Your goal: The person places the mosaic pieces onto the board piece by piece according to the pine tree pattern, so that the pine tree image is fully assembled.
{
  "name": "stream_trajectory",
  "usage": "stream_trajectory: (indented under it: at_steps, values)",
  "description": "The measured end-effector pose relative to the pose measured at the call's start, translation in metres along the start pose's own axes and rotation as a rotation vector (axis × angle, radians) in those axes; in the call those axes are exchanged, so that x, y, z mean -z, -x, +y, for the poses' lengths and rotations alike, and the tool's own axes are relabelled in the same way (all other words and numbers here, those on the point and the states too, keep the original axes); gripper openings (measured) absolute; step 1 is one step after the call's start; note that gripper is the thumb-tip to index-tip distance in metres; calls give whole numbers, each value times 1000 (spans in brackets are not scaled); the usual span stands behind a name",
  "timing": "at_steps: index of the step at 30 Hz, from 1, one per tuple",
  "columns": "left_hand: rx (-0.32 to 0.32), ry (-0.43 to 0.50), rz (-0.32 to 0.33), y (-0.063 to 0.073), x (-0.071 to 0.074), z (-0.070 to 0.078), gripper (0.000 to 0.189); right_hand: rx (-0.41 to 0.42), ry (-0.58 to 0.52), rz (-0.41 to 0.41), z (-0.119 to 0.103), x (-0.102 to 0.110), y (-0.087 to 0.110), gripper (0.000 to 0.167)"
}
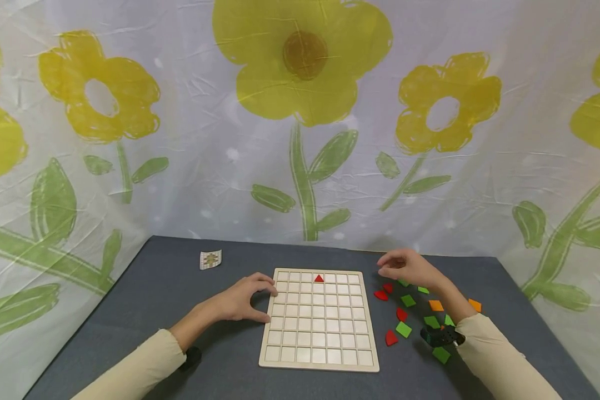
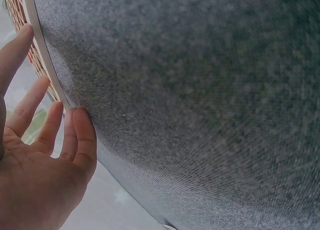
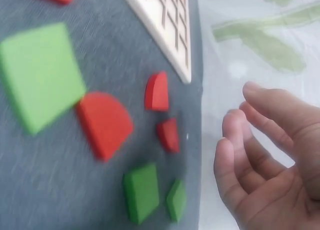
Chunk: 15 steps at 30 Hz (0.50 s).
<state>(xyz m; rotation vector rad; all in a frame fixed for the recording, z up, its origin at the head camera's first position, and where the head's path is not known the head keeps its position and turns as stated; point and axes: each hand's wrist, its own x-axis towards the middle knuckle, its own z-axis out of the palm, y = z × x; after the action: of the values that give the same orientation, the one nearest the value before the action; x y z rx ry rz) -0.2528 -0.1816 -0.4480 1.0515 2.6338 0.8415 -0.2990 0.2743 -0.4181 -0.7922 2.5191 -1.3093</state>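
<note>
The left hand (image 1: 241,300), fingers wide, touches the gridded board (image 1: 318,339) on the table (image 1: 155,294), a red triangle (image 1: 319,279) in its top row; the right hand (image 1: 407,268), fingers narrowly parted, hovers near green tiles (image 1: 407,300).

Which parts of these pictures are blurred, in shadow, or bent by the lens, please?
Head view: the board looks fairly clear, with a soft shadow under the left sleeve. Left wrist view: the table looks grainy and darkens toward the upper right, while the board's edge appears curved. Right wrist view: generally soft, with blurred edges on the large green piece.
</note>
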Motion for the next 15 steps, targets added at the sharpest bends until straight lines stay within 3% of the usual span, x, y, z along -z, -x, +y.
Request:
stream_trajectory:
  at_steps: [15]
  values:
    - [8, 8, 1, 0, 0, 1, 51, -62, 14, 18, 19, 20, 36, 27]
